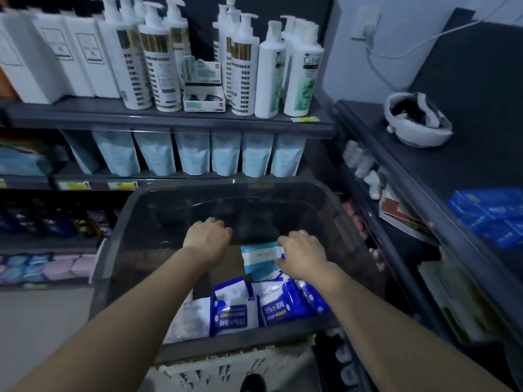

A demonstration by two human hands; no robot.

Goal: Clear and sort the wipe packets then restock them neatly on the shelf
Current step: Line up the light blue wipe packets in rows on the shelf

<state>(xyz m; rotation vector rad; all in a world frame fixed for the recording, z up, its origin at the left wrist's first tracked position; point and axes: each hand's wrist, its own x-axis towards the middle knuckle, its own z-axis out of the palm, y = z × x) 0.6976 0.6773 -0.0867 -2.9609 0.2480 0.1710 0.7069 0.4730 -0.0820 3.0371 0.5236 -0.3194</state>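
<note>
While inside bin point(226, 345), right hand point(304, 257) curled around wipe packet point(259, 258); left hand point(208, 240), grip unclear.

"75%" on blue wipe packet point(278, 306), "CLEA" on green-white bottle point(304, 80)

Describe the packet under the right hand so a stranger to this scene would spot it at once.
Look in the big dark bin before the shelves. The right hand grips a pale blue-and-white wipe packet there. The packets nearer the person are deep blue.
</note>
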